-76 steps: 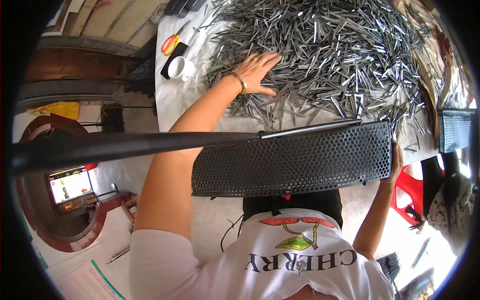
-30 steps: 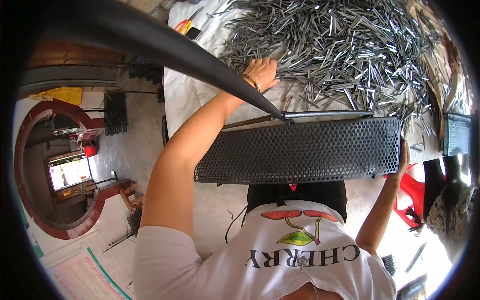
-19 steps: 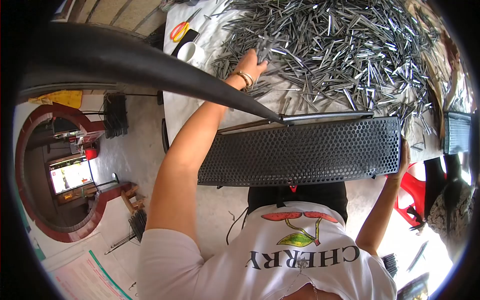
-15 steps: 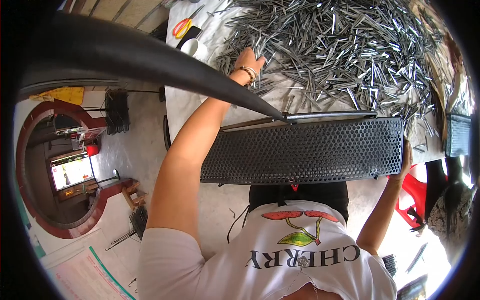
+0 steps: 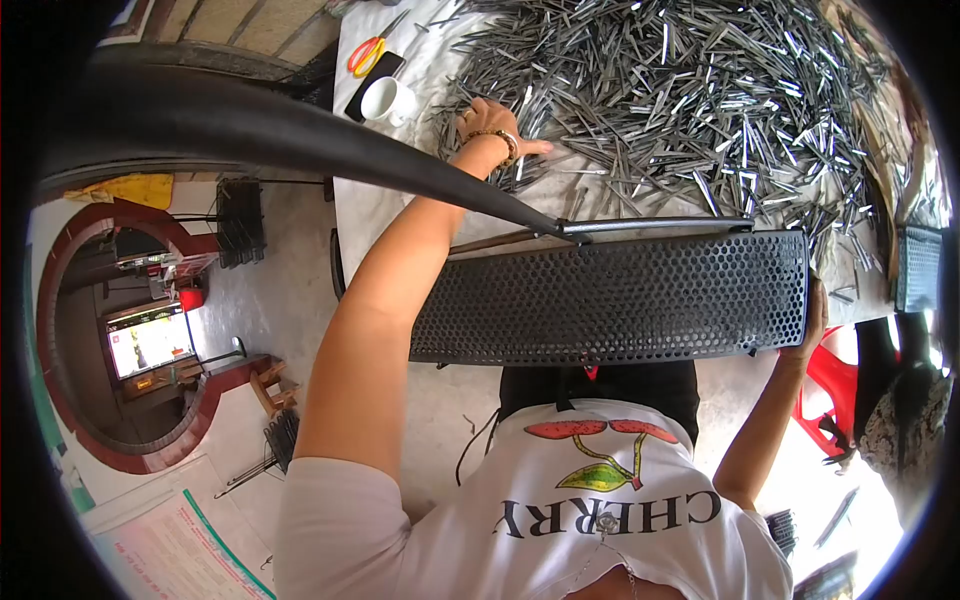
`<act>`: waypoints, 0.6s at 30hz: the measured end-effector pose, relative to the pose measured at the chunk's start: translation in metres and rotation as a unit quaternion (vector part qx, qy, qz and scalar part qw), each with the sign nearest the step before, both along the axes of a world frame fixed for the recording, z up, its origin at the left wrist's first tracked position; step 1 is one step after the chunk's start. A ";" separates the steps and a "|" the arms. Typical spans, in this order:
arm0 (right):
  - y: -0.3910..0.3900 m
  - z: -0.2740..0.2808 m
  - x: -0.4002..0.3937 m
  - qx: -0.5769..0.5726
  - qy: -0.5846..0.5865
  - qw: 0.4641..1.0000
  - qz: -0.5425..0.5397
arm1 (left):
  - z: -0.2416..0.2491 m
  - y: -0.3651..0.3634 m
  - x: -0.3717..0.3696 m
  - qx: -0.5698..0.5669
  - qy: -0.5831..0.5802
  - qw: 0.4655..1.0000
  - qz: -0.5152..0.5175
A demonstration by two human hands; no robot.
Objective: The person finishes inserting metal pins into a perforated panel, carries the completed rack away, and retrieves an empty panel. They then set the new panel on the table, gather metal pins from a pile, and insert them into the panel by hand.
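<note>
My left hand (image 5: 492,122), with a beaded bracelet at its wrist, lies on the near left edge of a large pile of thin grey metal strips (image 5: 690,90). Its thumb sticks out to the right and the fingers are spread, partly hidden by the back of the hand. At the right end of a long black perforated metal panel (image 5: 610,300), my right hand (image 5: 815,320) grips the edge, its fingers mostly hidden behind it. The panel spans the front of my body. A thick black bar (image 5: 300,140) reaches from the upper left down to the panel's top rail.
Scissors (image 5: 368,57) with red and yellow handles, a black flat object (image 5: 374,85) and a white mug (image 5: 390,101) sit on the table's left. A red stool (image 5: 828,390) and another perforated panel (image 5: 918,268) are at the right. Black racks (image 5: 240,222) stand leftward.
My left hand has turned and its thumb has swung out to the right over the strips. The right hand still holds the panel; the whole view has shifted slightly.
</note>
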State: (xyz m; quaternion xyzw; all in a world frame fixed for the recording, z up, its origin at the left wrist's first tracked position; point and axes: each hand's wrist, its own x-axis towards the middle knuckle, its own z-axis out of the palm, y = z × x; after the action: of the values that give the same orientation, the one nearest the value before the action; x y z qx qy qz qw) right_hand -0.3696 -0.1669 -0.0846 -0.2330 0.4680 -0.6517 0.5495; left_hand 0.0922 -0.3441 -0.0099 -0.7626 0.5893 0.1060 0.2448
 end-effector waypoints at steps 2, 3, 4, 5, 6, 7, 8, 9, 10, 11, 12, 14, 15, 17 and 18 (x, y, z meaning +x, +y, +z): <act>-0.001 0.000 -0.001 -0.012 0.010 1.000 -0.001 | -0.002 0.000 0.006 -0.035 0.006 0.999 0.003; -0.001 -0.003 -0.003 -0.022 0.017 1.000 0.003 | -0.005 -0.001 0.009 -0.054 0.008 0.999 0.005; 0.000 -0.004 -0.003 -0.030 0.025 0.999 0.007 | -0.009 -0.001 0.010 -0.074 0.002 0.997 0.008; -0.001 -0.005 -0.004 -0.026 0.019 0.999 0.004 | -0.016 -0.002 0.014 -0.086 0.012 0.996 0.013; -0.001 -0.006 -0.005 -0.020 0.014 1.000 0.002 | -0.023 -0.003 0.021 -0.098 0.022 0.995 0.018; -0.001 -0.006 -0.005 -0.014 0.009 1.000 0.000 | -0.022 -0.001 0.023 -0.108 0.032 0.993 0.023; -0.001 -0.005 -0.004 -0.017 0.006 1.000 0.002 | -0.021 0.002 0.026 -0.128 0.068 0.989 0.042; -0.001 -0.004 -0.003 -0.019 0.004 1.000 0.004 | -0.021 0.006 0.028 -0.135 0.078 0.986 0.062; -0.001 -0.003 -0.002 -0.022 0.001 1.000 0.006 | -0.012 0.011 0.026 -0.142 0.087 0.983 0.081; -0.002 -0.003 -0.002 -0.021 -0.002 1.000 0.009 | -0.007 0.013 0.025 -0.149 0.097 0.979 0.100; -0.002 -0.002 -0.002 -0.019 -0.004 1.000 0.012 | -0.009 0.011 0.023 -0.157 0.060 0.978 0.121; -0.001 -0.004 -0.004 -0.016 0.004 1.000 0.017 | -0.010 0.001 0.027 -0.087 0.030 0.995 0.037; -0.001 -0.005 -0.004 -0.013 0.007 1.000 0.015 | -0.011 -0.002 0.028 -0.051 0.016 0.999 -0.005; -0.001 -0.005 -0.005 -0.009 0.015 1.000 0.012 | -0.001 0.002 0.016 -0.054 0.002 0.998 -0.020; -0.001 -0.005 -0.007 -0.011 0.007 1.000 0.024 | -0.010 -0.001 0.021 -0.057 0.008 0.998 -0.034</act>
State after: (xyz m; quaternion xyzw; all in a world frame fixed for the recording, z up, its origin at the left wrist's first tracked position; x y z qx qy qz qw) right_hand -0.3763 -0.1678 -0.0891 -0.2547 0.4592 -0.6417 0.5591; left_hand 0.1129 -0.3453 -0.0201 -0.7539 0.6220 0.0699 0.1997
